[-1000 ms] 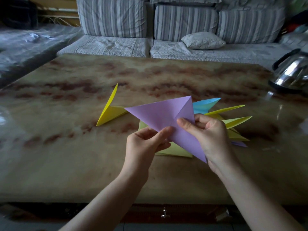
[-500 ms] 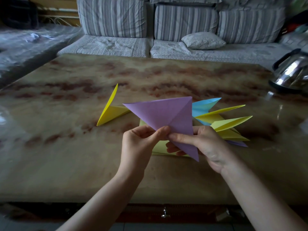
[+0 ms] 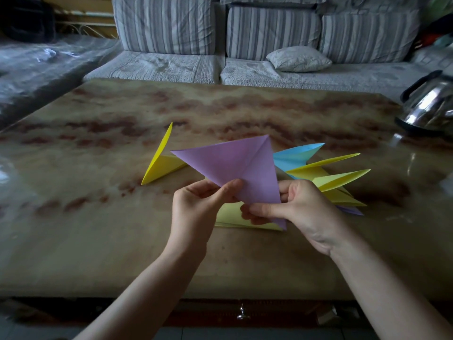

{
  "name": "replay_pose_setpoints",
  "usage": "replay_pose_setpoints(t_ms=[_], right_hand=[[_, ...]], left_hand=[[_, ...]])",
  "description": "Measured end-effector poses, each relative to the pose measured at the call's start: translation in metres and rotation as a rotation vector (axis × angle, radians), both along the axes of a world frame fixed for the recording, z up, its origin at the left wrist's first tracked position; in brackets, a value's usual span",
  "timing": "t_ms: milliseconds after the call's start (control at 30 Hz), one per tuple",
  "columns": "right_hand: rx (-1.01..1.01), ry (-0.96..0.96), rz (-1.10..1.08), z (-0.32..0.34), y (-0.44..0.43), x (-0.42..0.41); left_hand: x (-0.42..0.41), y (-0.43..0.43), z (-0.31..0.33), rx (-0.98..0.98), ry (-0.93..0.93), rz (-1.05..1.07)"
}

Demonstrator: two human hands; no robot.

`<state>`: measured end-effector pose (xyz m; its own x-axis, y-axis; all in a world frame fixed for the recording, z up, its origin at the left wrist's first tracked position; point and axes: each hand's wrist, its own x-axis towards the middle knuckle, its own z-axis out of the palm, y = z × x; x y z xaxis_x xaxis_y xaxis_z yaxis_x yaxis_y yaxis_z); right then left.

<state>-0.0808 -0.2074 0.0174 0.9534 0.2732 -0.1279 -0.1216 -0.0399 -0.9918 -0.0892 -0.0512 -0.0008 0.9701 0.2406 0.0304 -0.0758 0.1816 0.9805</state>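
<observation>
Two hands hold one purple paper (image 3: 235,168) raised over the bench (image 3: 85,229). It is folded to a triangle, with a crease running down its right part. The left hand (image 3: 196,212) pinches the paper's lower left edge between thumb and curled fingers. The right hand (image 3: 306,212) pinches near the lower point, with the thumb across the front and the fingers curled behind. The paper's wide side points up and away from the hands, and its narrow point hangs just below the right thumb.

Beyond and left of the left hand lies one yellow folded piece (image 3: 161,165), with one flap standing up. Beyond the right hand lies one blue folded piece (image 3: 294,155). Just right of the right hand are two yellow pointed pieces (image 3: 343,179), stacked. More yellow lies under them that cannot be counted apart, and one purple tip (image 3: 350,210) pokes out at the bottom. Under both hands lies a thin pile of pale yellow sheets (image 3: 230,217); their number cannot be told.

Far right of the right hand stands one steel kettle (image 3: 431,104). Past the bench is one sofa (image 3: 159,67) with three striped back cushions (image 3: 164,23) and one small pillow (image 3: 299,58).
</observation>
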Motion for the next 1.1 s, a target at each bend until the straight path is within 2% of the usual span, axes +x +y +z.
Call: replay_pose_setpoints(t_ms=[467,633,700,867,1100], right_hand=[[0.116,0.107,0.256,0.004,-0.018,-0.002],[0.169,0.122,0.43,0.005,-0.023,0.0],[0.195,0.117,0.381,0.008,-0.022,0.001],[0.068,0.053,0.004,0.003,-0.004,-0.002],[0.021,0.019,-0.106,-0.007,0.004,-0.003]], left_hand=[[0.006,0.012,0.002,-0.003,0.021,-0.026],[0.008,0.015,0.002,0.02,0.02,-0.021],[0.008,0.015,0.002,0.038,0.019,-0.039],[-0.002,0.0,-0.001,0.057,0.019,-0.107],[0.0,0.001,-0.004,0.1,0.016,-0.081]])
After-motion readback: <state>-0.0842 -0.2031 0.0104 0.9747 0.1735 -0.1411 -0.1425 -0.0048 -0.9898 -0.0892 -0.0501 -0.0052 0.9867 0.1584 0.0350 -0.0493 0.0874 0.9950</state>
